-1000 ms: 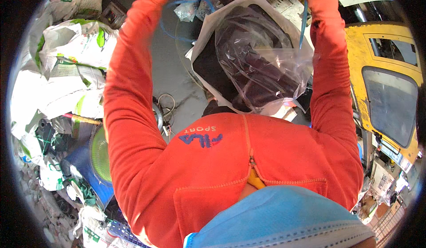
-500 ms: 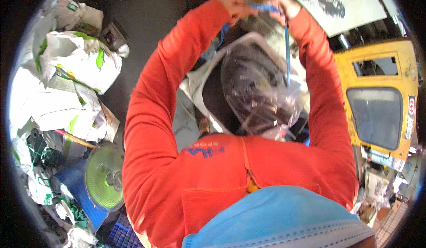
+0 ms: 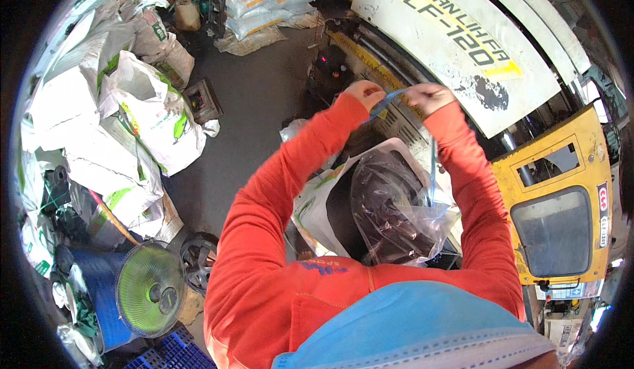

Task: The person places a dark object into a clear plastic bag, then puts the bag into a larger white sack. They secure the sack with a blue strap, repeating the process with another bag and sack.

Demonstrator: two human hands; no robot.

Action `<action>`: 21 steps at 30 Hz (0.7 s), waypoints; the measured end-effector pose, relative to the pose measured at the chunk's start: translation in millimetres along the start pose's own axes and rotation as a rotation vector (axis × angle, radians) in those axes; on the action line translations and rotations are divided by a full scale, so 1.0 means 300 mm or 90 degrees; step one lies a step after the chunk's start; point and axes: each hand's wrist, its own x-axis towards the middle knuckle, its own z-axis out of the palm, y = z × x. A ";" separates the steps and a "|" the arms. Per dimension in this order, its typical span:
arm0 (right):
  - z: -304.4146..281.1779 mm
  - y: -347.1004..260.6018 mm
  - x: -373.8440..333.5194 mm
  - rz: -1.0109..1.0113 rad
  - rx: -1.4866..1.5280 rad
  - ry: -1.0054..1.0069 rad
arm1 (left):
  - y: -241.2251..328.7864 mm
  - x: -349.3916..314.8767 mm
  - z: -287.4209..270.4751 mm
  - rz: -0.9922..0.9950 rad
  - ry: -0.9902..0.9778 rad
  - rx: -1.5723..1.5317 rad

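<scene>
Stretched out before me, my left hand (image 3: 365, 96) is closed on one end of a blue plastic strip (image 3: 395, 96). My right hand (image 3: 429, 98) grips the same strip a short way to the right. From the right hand a length of it hangs straight down. Beneath my arms stands a white-rimmed open sack or bin (image 3: 395, 146); which of the two I cannot tell. Inside its rim bulges something dark under a clear plastic bag (image 3: 389, 204), whose loose edge spreads toward my chest.
White woven sacks (image 3: 158, 128) pile up at the left, near a green-bladed fan (image 3: 153, 290) and a blue drum (image 3: 99, 296). Filled bags (image 3: 264, 2) lie stacked at the far side. A white machine panel (image 3: 462, 45) and a yellow machine door (image 3: 558, 201) line the right.
The view has tilted upward, so more of the far floor and machine shows. Both hands still hold the blue strip, a little farther apart.
</scene>
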 end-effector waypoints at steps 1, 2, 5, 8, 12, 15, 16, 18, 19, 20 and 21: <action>-0.064 -0.019 0.011 0.031 0.052 0.078 | 0.001 -0.037 -0.004 0.281 0.277 0.322; -0.127 -0.034 0.019 0.062 0.058 0.203 | 0.002 -0.076 0.004 0.316 0.294 0.312; -0.232 -0.013 -0.014 -0.030 -0.253 0.470 | -0.016 -0.214 0.082 -0.017 -0.028 0.266; -0.101 0.140 -0.073 -0.273 -1.075 0.042 | -0.094 -0.289 0.174 -0.089 -0.049 0.629; 0.171 0.335 -0.228 -0.142 -0.729 -0.217 | -0.260 -0.220 0.194 -0.253 -0.296 0.589; 0.271 0.382 -0.252 -0.035 -0.647 -0.299 | -0.346 -0.168 0.177 -0.268 -0.277 0.574; 0.279 0.386 -0.256 -0.024 -0.629 -0.323 | -0.363 -0.159 0.169 -0.276 -0.274 0.561; 0.311 0.406 -0.236 0.042 -0.607 -0.230 | -0.387 -0.146 0.153 -0.239 -0.225 0.566; 0.329 0.423 -0.229 0.043 -0.572 -0.196 | -0.398 -0.142 0.146 -0.226 -0.217 0.561; 0.339 0.442 -0.227 0.060 -0.572 -0.180 | -0.409 -0.138 0.142 -0.210 -0.213 0.570; 0.352 0.464 -0.224 0.074 -0.560 -0.174 | -0.421 -0.128 0.141 -0.259 -0.259 0.570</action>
